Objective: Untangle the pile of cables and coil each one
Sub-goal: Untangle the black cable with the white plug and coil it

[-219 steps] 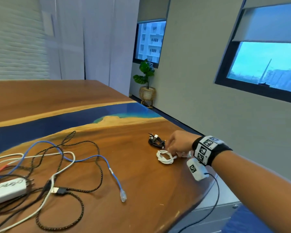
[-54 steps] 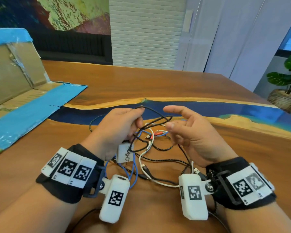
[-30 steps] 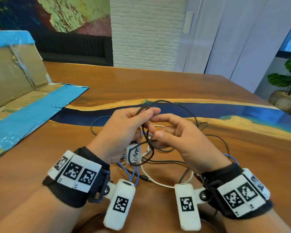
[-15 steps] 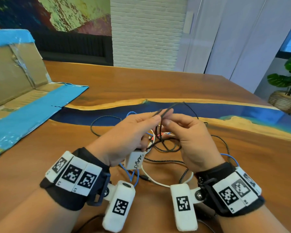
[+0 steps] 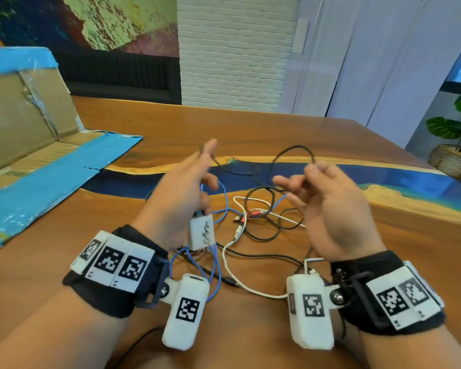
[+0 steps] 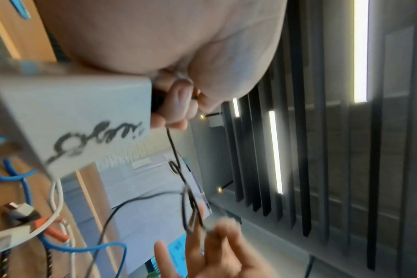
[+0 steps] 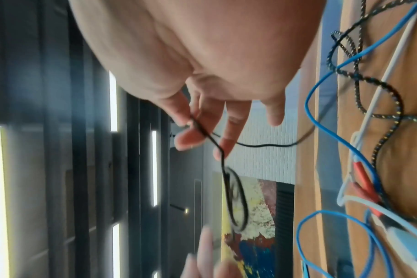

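Note:
Over the wooden table (image 5: 250, 129) both hands are raised and hold one thin black cable (image 5: 294, 149) that arcs between them. My left hand (image 5: 202, 166) pinches it at the fingertips, and the cable's white charger adapter (image 5: 201, 233) hangs under the palm. In the left wrist view curled fingers (image 6: 179, 101) hold the plug beside the adapter (image 6: 71, 120). My right hand (image 5: 301, 177) pinches the cable (image 7: 236, 197) between thumb and finger (image 7: 191, 139). Below lie a blue cable (image 5: 218, 265), a white cable (image 5: 232, 272) and a braided black cable (image 5: 266, 254), still crossed.
A cardboard box (image 5: 24, 121) with blue tape stands at the far left, its blue flap (image 5: 51, 185) lying flat on the table. A potted plant in a basket (image 5: 455, 153) stands beyond the right edge. A red connector (image 5: 253, 213) lies in the pile.
My hands, close together half a second ago, have drawn apart and risen. The thin black cable now spans them in a wide loop, and the adapter has been lifted with the left hand.

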Demonstrator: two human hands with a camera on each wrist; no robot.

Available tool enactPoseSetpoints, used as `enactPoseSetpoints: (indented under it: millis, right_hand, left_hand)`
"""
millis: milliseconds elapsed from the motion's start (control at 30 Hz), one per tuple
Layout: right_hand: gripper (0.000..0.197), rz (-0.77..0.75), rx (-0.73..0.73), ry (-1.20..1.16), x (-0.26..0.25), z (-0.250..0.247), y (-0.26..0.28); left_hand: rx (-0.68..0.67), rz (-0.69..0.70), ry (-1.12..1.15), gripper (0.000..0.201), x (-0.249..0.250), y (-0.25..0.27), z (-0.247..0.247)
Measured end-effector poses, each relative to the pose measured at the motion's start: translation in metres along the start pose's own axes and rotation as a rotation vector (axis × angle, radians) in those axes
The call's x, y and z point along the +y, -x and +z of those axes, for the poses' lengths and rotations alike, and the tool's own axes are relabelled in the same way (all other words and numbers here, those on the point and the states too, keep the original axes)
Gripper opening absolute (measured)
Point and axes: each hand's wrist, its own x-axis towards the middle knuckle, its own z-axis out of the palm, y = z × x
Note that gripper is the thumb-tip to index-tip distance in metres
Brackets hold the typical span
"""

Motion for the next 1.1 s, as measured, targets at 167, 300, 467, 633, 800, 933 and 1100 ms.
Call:
enactPoseSetpoints:
  millis: [167, 300, 467, 633, 800, 933, 1100]
  right_hand:
    - [0.015, -0.069, 0.324, 0.000, -0.010, -0.034, -0.018]
    - [0.027, -0.030, 0.454, 0.063, -0.011, -0.051, -0.026]
    - [0.053, -0.003, 0.548, 0.217, -0.009, -0.052, -0.026]
    - [0.080, -0.148, 0.368, 0.308, -0.010, -0.041, -0.022]
    - [0.076, -0.150, -0.111, -0.072, -0.019, -0.021, 0.000]
    - [0.050, -0.047, -0.272, 0.054, -0.014, -0.012, 0.005]
    - [0.039, -0.037, -0.419, 0.531, 0.011, 0.003, 0.009]
  left_hand:
    - [0.302, 0.090, 0.166, 0.035, 0.007, -0.012, -0.018]
    - [0.370, 0.135, 0.190, 0.030, 0.009, -0.011, -0.017]
    - [0.232, 0.138, 0.061, 0.028, 0.011, -0.007, -0.018]
    - [-0.035, 0.137, -0.143, 0.043, 0.007, 0.003, -0.007]
    - [-0.137, 0.189, -0.184, 0.045, 0.001, 0.009, 0.003]
    - [-0.290, 0.190, -0.104, 0.045, 0.002, 0.013, 0.006]
    - [-0.396, 0.203, 0.020, 0.043, 0.000, 0.016, 0.006]
